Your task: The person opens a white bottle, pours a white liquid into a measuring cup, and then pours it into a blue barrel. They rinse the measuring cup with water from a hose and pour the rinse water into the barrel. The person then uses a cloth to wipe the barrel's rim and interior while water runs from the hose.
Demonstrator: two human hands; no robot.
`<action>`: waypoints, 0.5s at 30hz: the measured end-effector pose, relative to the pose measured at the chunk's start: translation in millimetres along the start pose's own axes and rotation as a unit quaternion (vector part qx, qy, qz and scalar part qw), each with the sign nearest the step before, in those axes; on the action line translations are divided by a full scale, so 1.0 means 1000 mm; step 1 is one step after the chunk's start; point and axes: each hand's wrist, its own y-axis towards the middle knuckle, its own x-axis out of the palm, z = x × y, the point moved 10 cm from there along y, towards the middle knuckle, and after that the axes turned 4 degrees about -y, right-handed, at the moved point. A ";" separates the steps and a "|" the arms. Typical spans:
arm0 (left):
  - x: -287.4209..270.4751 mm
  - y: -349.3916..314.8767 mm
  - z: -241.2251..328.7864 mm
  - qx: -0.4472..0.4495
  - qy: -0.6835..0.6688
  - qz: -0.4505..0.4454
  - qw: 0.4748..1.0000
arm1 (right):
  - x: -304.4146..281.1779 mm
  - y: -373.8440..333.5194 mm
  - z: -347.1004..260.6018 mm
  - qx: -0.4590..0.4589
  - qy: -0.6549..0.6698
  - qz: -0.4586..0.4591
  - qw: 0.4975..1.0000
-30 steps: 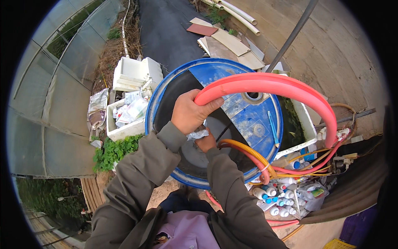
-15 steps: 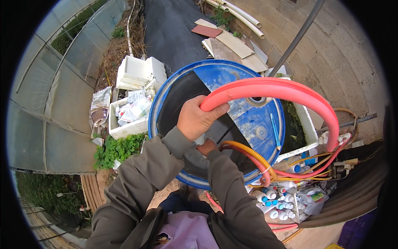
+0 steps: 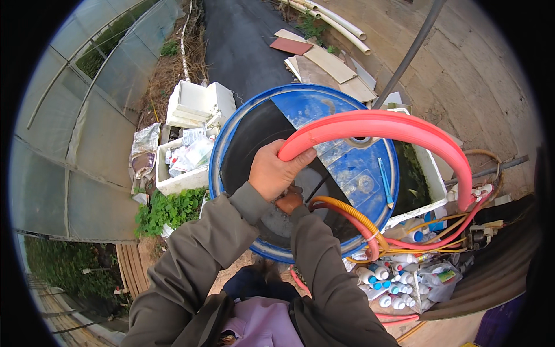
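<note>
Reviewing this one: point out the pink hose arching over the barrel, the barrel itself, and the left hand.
Pink hose (image 3: 378, 124): head view, middle of its arch.
Barrel (image 3: 359, 169): head view, bare blue part of its top.
Left hand (image 3: 272, 173): head view, back of the hand.

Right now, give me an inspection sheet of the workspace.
Surface: blue drum, top partly open; slim blue stick lying on it.
Things handled: thick pink hose, arching over the drum.
Clutter: bottles at lower right; filled white foam box at left.
Hands: left hand grips the pink hose; right hand at the drum's open part, grip unclear.
Cables: none clearly seen; orange ribbed hose crosses the drum's rim.
Surroundings: plastic sheeting left, wall upper right.
</note>
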 end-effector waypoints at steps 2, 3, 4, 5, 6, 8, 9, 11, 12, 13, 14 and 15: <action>-0.010 0.002 -0.007 -0.005 0.046 0.010 0.999 | -0.001 0.000 0.019 0.079 0.126 0.035 0.988; -0.013 0.002 -0.007 0.005 0.038 0.018 0.999 | 0.003 0.001 0.032 0.135 0.155 0.029 0.978; -0.017 0.002 -0.006 0.017 0.029 0.026 0.999 | 0.004 0.003 0.028 0.105 0.177 0.031 0.978; -0.019 0.002 -0.005 0.033 0.021 0.035 0.999 | 0.009 0.008 0.027 0.100 0.162 -0.002 0.982; -0.020 0.002 -0.005 0.036 0.017 0.037 0.999 | 0.009 0.008 0.025 0.085 0.143 -0.002 0.986; -0.020 0.003 -0.001 0.053 0.008 0.033 0.998 | 0.014 0.010 0.023 0.083 0.164 -0.044 0.982; -0.020 0.004 -0.001 0.050 0.019 0.035 0.998 | 0.013 0.011 0.022 0.081 0.143 -0.050 0.985; -0.022 0.005 0.001 0.053 0.026 0.034 0.998 | 0.005 0.009 0.020 0.082 0.072 -0.033 0.993; -0.022 0.007 -0.003 0.030 0.033 0.027 0.999 | 0.002 0.008 0.021 0.094 0.021 -0.031 0.995; -0.022 0.008 -0.005 0.014 0.033 0.017 0.999 | -0.002 0.007 0.014 0.069 0.047 -0.014 0.996; -0.023 0.009 -0.012 -0.020 0.034 0.016 0.999 | -0.004 0.006 0.010 0.054 0.070 -0.010 0.996; -0.023 0.011 -0.004 0.016 0.036 0.013 0.999 | -0.009 0.005 -0.001 0.007 0.086 0.006 0.996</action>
